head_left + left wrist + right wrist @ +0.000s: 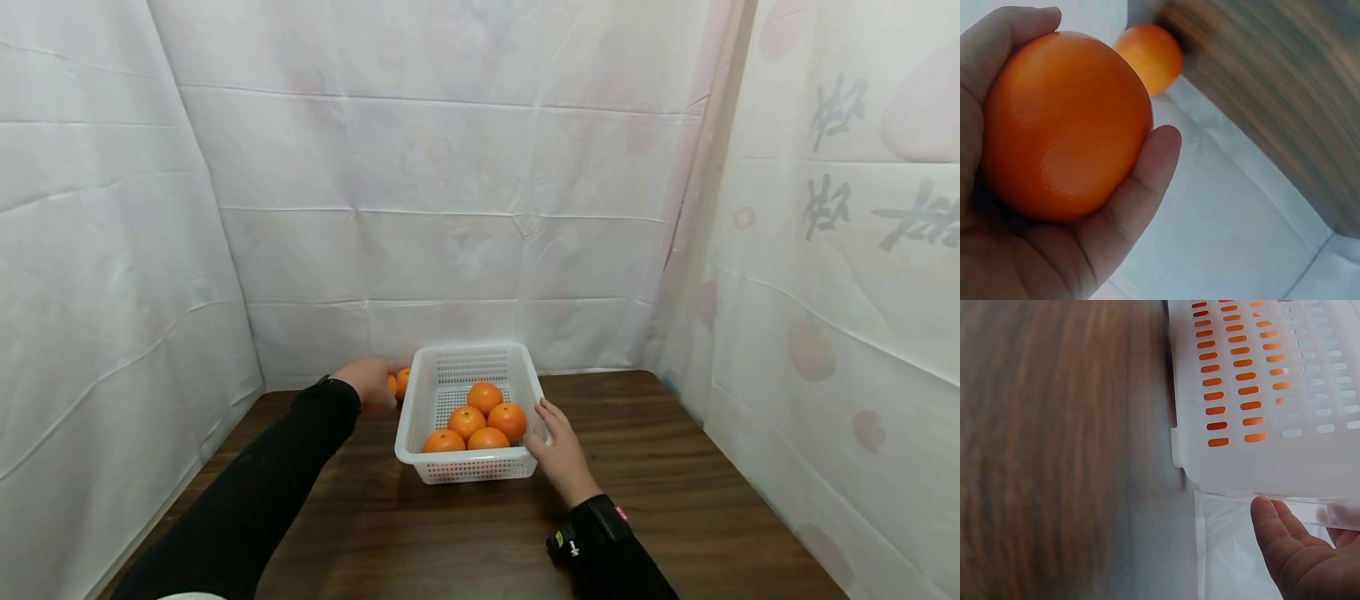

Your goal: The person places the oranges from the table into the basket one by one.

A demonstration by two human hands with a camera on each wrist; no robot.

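Note:
My left hand (369, 381) reaches to the left of a white plastic basket (468, 472) and holds an orange (1066, 125), its fingers and thumb curled around the fruit in the left wrist view. Just beyond it another orange (1150, 57) rests on the table near the back cloth. At the basket's right side, my right hand (561, 454) grips the rim, thumb over the edge and fingers along the outer wall. Several oranges (485, 397) lie in the basket's nearer part, also showing orange through the wall slots in the right wrist view.
The dark wooden table (480, 542) carries the basket, with brown surface in front and to the right. White cloth hangs behind (450, 258) and on both sides, close to the table's back edge.

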